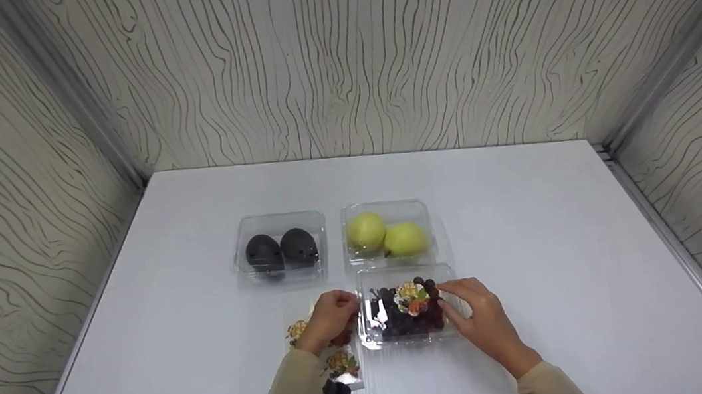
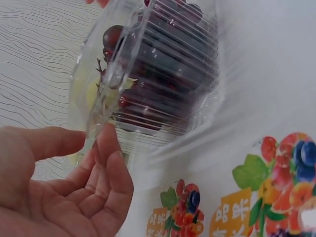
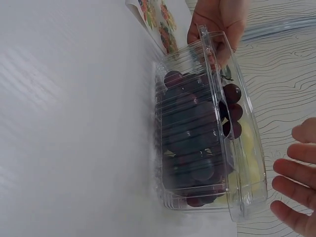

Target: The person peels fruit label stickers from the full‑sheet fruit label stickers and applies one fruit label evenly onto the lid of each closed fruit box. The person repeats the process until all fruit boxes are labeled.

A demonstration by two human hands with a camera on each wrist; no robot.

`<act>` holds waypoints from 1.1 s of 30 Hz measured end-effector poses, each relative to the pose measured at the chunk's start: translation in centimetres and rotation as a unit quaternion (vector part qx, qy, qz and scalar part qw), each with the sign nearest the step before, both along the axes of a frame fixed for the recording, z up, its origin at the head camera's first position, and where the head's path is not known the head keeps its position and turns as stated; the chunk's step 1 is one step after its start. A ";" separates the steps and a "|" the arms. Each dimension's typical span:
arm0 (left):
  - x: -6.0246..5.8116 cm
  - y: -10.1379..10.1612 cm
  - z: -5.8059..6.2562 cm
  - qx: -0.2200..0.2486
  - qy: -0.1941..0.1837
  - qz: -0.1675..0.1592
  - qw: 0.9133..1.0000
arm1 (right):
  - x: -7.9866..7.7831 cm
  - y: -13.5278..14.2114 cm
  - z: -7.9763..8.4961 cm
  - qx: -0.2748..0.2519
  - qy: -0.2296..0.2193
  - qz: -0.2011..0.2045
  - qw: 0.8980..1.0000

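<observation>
1 grape box (image 1: 409, 340), long axis 9-to-3: left hand (image 1: 331, 318), nearer, pinches its 9 o'clock edge; right hand (image 1: 488, 319) near 3, fingers apart, holding nothing.

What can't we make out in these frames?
Sticker sheet: head view, partly covered by the left hand.
Lid sticker: head view, lettering too small to read.
Right hand: right wrist view, cut off by right edge.
Grape container: left wrist view, one end cut off by top edge.
</observation>
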State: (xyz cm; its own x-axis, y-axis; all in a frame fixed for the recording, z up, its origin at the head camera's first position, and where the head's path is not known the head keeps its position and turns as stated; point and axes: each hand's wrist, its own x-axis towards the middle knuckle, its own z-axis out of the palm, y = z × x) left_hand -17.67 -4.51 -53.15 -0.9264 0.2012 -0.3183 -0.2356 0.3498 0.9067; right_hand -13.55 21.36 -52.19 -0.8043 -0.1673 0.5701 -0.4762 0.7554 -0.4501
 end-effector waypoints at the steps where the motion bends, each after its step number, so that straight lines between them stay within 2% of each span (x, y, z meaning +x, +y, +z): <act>1: 0.0 0.0 0.0 0.001 0.000 0.000 1.000 | -0.1 0.1 0.0 -0.012 -0.007 -0.013 1.000; 3: 0.0 0.0 0.0 0.002 0.003 -0.002 1.000 | -0.2 0.2 0.0 -0.034 -0.027 -0.041 0.998; 6: 0.0 0.1 0.1 0.000 0.007 -0.006 1.000 | -0.3 0.5 0.2 -0.069 -0.087 -0.084 0.990; 11: 0.3 0.3 0.6 -0.001 0.015 -0.013 1.000 | -0.4 1.1 0.5 -0.105 -0.211 -0.120 0.964; 16: 0.5 0.6 0.6 0.002 0.008 -0.017 1.000 | -0.5 1.8 0.5 -0.119 -0.287 -0.140 0.940; 19: 0.5 0.8 0.1 0.019 0.005 -0.018 1.000 | -0.4 2.0 0.5 -0.121 -0.309 -0.149 0.932; 20: 0.5 0.8 -0.3 0.033 0.015 -0.023 0.999 | -0.4 2.1 0.5 -0.121 -0.311 -0.151 0.931; 22: 0.5 1.0 -0.5 0.039 0.022 -0.024 0.999 | -0.3 2.2 0.6 -0.118 -0.310 -0.153 0.931; 26: 0.7 1.7 -0.1 0.052 0.016 -0.018 0.998 | -0.2 2.5 0.8 -0.111 -0.312 -0.160 0.930; 27: 0.9 1.9 0.3 0.045 0.007 -0.013 0.999 | -0.2 2.6 0.8 -0.110 -0.317 -0.162 0.928; 33: 1.2 2.9 0.3 0.048 0.021 -0.014 0.999 | -0.1 3.3 0.8 -0.106 -0.361 -0.167 0.911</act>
